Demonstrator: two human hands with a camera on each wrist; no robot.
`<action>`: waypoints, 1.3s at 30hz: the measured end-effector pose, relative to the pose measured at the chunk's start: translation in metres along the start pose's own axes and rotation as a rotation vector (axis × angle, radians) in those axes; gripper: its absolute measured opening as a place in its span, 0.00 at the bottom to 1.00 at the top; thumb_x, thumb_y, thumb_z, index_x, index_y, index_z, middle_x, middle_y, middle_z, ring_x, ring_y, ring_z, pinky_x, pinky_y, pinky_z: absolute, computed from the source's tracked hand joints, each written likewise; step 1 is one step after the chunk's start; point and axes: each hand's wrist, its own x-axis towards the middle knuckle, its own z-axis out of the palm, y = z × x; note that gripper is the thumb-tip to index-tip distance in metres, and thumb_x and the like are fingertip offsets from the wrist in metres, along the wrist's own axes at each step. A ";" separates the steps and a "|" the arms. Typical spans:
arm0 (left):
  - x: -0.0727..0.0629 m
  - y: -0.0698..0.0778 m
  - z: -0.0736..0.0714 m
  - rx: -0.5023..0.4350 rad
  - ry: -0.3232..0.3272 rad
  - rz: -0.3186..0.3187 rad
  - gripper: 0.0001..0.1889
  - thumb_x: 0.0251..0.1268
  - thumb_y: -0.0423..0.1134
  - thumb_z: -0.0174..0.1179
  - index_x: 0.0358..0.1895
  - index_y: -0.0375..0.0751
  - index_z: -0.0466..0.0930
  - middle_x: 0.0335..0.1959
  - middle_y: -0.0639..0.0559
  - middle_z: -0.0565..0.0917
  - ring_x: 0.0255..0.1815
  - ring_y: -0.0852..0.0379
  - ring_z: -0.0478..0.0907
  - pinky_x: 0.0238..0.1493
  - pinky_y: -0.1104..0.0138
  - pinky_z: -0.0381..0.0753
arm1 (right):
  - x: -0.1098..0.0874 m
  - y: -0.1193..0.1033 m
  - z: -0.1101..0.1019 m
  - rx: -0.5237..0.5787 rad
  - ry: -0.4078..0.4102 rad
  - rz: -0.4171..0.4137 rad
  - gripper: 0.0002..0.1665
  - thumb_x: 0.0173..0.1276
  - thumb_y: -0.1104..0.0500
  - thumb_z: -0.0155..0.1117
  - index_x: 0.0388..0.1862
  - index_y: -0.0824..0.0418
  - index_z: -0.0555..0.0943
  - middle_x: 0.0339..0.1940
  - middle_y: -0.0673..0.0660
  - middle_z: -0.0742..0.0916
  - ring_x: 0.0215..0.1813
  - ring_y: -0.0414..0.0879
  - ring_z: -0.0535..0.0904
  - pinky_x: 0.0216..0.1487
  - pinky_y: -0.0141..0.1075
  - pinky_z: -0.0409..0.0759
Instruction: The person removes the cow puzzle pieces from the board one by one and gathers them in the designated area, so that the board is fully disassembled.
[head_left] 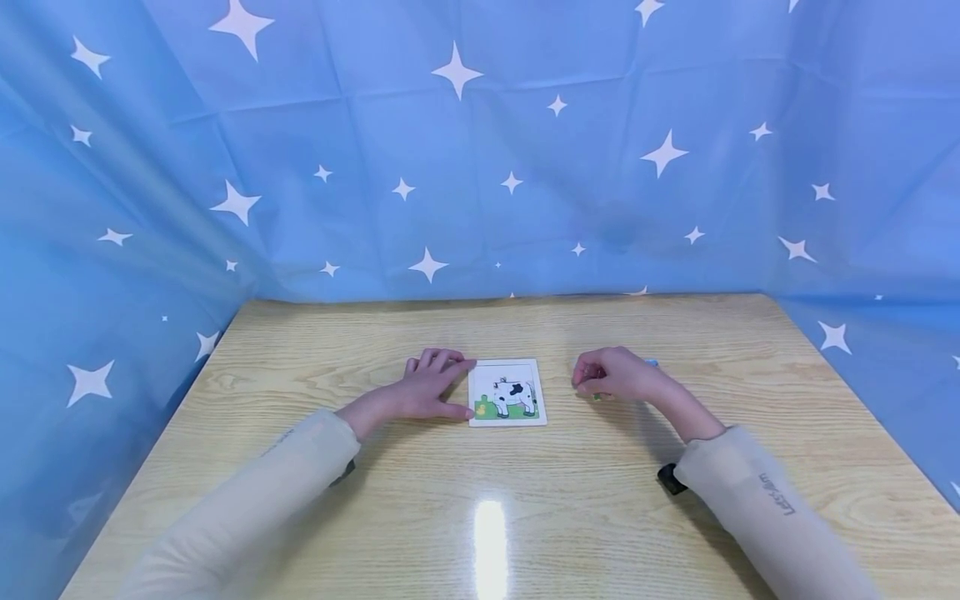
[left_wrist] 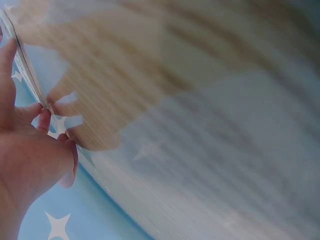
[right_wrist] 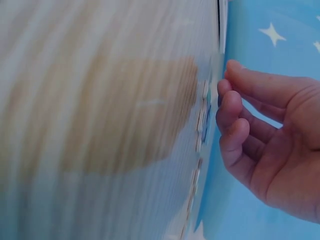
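A square white-framed jigsaw puzzle (head_left: 507, 392) with a black-and-white cow on green grass lies flat on the table. My left hand (head_left: 435, 390) is at its left side, fingers fairly straight, the thumb touching the lower left corner and the index finger the upper left. To the right of the puzzle, my right hand (head_left: 617, 372) is raised just over the table with curled fingers. At its thumb and fingertips the pale edge of a puzzle piece (right_wrist: 216, 69) shows, mostly hidden. Loose puzzle pieces (right_wrist: 204, 112) lie flat below that hand.
A wooden table (head_left: 360, 517) carries everything, with a bright glare near its front. A bit of blue piece (head_left: 651, 362) peeks out behind the right hand, and a green one (head_left: 597, 397) beneath it. A blue curtain (head_left: 375, 142) with white stars hangs behind.
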 end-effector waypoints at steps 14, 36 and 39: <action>0.001 -0.002 0.001 0.003 0.006 0.006 0.47 0.78 0.57 0.67 0.90 0.38 0.56 0.84 0.35 0.59 0.81 0.32 0.52 0.67 0.43 0.57 | 0.022 -0.015 0.011 -0.056 -0.024 -0.062 0.03 0.78 0.69 0.69 0.41 0.65 0.84 0.31 0.52 0.85 0.30 0.42 0.75 0.34 0.36 0.76; 0.002 -0.002 0.003 0.004 0.001 0.000 0.47 0.78 0.56 0.67 0.90 0.39 0.57 0.85 0.36 0.59 0.81 0.33 0.52 0.67 0.43 0.57 | 0.045 -0.035 0.025 -0.040 -0.079 -0.127 0.03 0.81 0.67 0.67 0.43 0.66 0.85 0.31 0.54 0.86 0.30 0.42 0.73 0.38 0.38 0.74; 0.002 -0.001 0.002 0.004 0.005 -0.002 0.47 0.78 0.55 0.67 0.89 0.38 0.57 0.85 0.35 0.59 0.81 0.33 0.52 0.67 0.43 0.57 | 0.049 -0.039 0.026 -0.056 -0.084 -0.121 0.03 0.81 0.67 0.67 0.43 0.65 0.85 0.32 0.53 0.86 0.31 0.42 0.74 0.37 0.37 0.75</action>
